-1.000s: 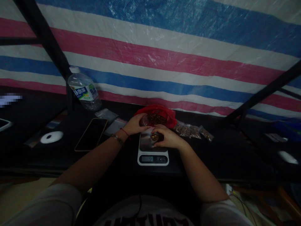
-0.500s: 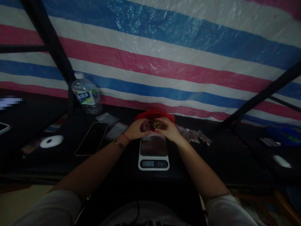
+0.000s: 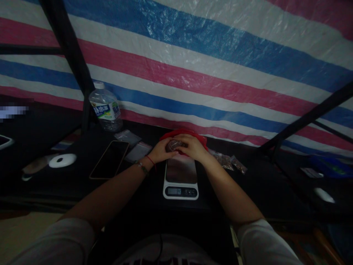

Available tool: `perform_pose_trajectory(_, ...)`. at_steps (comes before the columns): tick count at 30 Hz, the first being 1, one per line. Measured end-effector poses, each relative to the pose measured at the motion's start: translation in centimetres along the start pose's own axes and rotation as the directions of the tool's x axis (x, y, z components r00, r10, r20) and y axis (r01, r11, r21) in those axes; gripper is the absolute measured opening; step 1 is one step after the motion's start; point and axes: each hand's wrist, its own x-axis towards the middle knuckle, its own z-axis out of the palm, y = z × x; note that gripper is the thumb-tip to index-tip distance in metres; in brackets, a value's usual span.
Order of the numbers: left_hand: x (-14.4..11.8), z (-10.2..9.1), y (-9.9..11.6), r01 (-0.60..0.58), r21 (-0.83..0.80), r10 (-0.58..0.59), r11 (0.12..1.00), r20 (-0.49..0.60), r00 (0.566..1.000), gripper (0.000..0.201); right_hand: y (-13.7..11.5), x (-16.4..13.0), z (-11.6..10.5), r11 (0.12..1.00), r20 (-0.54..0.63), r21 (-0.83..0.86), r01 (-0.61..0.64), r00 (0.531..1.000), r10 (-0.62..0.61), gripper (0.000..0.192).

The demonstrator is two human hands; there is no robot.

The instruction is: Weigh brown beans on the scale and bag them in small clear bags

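Observation:
A small clear plastic bag (image 3: 173, 145) with dark brown bits in it is between my two hands, just past the far edge of the scale. My left hand (image 3: 160, 151) has its fingers wrapped round the bag's left side. My right hand (image 3: 194, 148) is curled against its right side, fingertips pressed in at the bits; whatever lies under those fingers is hidden. Behind both hands spreads a red plastic bag or bowl (image 3: 183, 132), mostly covered. Nearest me is a white kitchen scale (image 3: 181, 173) with a lit display, its plate bare in front of the hands.
Several small bags of brown bits (image 3: 226, 161) lie to the right. On the left are flat clear bags (image 3: 138, 151), a phone (image 3: 109, 160), a white roundish object (image 3: 62, 160) and a large plastic bottle (image 3: 106, 108). Dark metal bars (image 3: 68, 48) frame a striped sheet behind.
The hands have come closer together. Half a second ago, a clear round opening at my left hand and brown bits by my right were apart; now the bits show inside the bag.

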Motion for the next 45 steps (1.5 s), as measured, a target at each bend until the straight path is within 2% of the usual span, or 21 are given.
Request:
perform_pose_trajectory(5,0.0,0.0,0.0,0.021,-0.055,-0.022,0.998,-0.014,1.000,0.051,0.6,-0.6,0.1,0.999,-0.002,-0.025,-0.043,0.999,0.043,0.036)
perform_pose_trajectory(8,0.0,0.0,0.2,0.009,-0.069,-0.009,0.998,-0.001,1.000,0.047,0.5,-1.1,0.0,0.996,-0.002,-0.006,-0.094,0.996,0.094,0.043)
perform_pose_trajectory(10,0.0,0.0,0.2,0.006,-0.075,-0.006,0.997,0.002,1.000,0.046,0.4,-1.6,-0.2,0.994,-0.027,-0.004,-0.114,0.993,0.113,0.051)
perform_pose_trajectory(12,0.1,0.0,-0.1,0.024,-0.090,-0.025,0.996,-0.004,1.000,0.046,0.2,-2.3,-0.5,0.992,-0.059,-0.006,-0.127,0.990,0.127,0.051)
perform_pose_trajectory(15,0.2,0.1,-0.9,0.051,-0.142,-0.064,0.989,-0.091,0.994,0.044,-0.1,-3.8,-0.5,0.986,-0.067,0.049,-0.162,0.984,0.165,0.038)
perform_pose_trajectory(18,0.4,0.0,-1.6,0.076,-0.205,-0.121,0.976,-0.216,0.969,0.041,-0.3,-5.6,0.5,0.974,-0.019,0.075,-0.214,0.976,0.216,0.031)
perform_pose_trajectory(21,0.5,-0.1,-1.8,0.128,-0.228,-0.193,0.965,-0.289,0.938,0.041,-0.4,-6.9,1.6,0.974,0.051,-0.034,-0.223,0.973,0.225,0.029)
perform_pose_trajectory(23,0.5,-0.2,-1.6,0.141,-0.239,-0.214,0.961,-0.314,0.925,0.040,-0.2,-7.1,1.6,0.977,0.098,-0.088,-0.196,0.974,0.204,0.036)
perform_pose_trajectory(26,0.6,-0.3,-1.5,0.134,-0.268,-0.220,0.954,-0.322,0.921,0.040,0.6,-6.1,0.6,0.978,0.075,-0.067,-0.199,0.976,0.204,0.047)
perform_pose_trajectory(29,0.6,-0.3,-1.5,0.137,-0.278,-0.228,0.951,-0.329,0.916,0.040,2.1,-3.8,-0.3,0.978,0.009,-0.039,-0.207,0.978,0.208,0.032)
perform_pose_trajectory(31,0.6,-0.3,-1.7,0.141,-0.273,-0.230,0.952,-0.329,0.916,0.039,3.5,-1.8,-0.1,0.977,0.059,-0.111,-0.183,0.980,0.191,0.028)
perform_pose_trajectory(32,0.6,-0.3,-1.8,0.141,-0.269,-0.229,0.953,-0.330,0.916,0.039,4.2,-0.9,0.2,0.973,0.120,-0.151,-0.175,0.974,0.193,0.032)
perform_pose_trajectory(35,0.7,-0.4,-2.3,0.137,-0.250,-0.218,0.959,-0.333,0.917,0.038,6.0,1.5,1.8,0.954,0.301,-0.235,-0.185,0.920,0.253,0.036)
perform_pose_trajectory(37,0.7,-0.4,-2.5,0.133,-0.244,-0.211,0.961,-0.331,0.920,0.038,6.5,2.6,2.9,0.954,0.381,-0.234,-0.186,0.886,0.266,0.033)
perform_pose_trajectory(40,0.7,-0.3,-2.8,0.130,-0.243,-0.205,0.961,-0.318,0.926,0.038,6.5,3.5,4.2,0.958,0.425,-0.211,-0.192,0.865,0.267,0.032)
perform_pose_trajectory(45,0.6,-0.1,-3.0,0.137,-0.235,-0.207,0.962,-0.304,0.930,0.037,5.9,3.9,5.2,0.948,0.393,-0.251,-0.196,0.874,0.285,0.031)
